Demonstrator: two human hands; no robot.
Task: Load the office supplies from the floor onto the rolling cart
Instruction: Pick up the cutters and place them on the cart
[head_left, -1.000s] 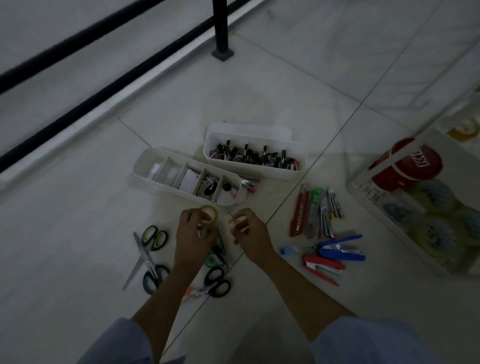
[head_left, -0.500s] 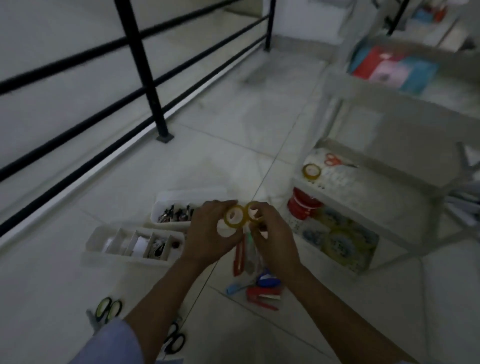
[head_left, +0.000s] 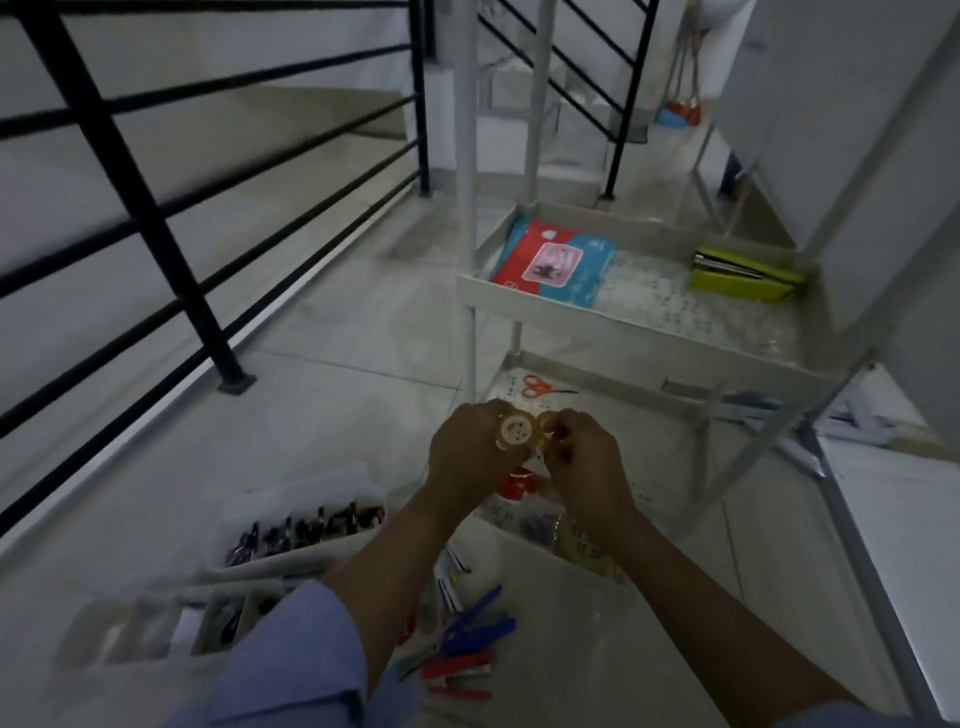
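our left hand (head_left: 472, 453) pinching a yellowish tape roll (head_left: 515, 432), our right hand (head_left: 589, 465) gripping a second roll (head_left: 551, 422) touching the first, we are holding both above the floor (head_left: 337, 415), just in front of the middle shelf (head_left: 623, 415) of the rolling cart (head_left: 597, 318)

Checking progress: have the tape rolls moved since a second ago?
Yes. The tape rolls have risen from beside the floor organizer toward the cart shelf holding orange scissors.

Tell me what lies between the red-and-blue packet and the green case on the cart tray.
Head view: nothing. Only bare perforated floor of the tray separates the red-and-blue packet from the green case.
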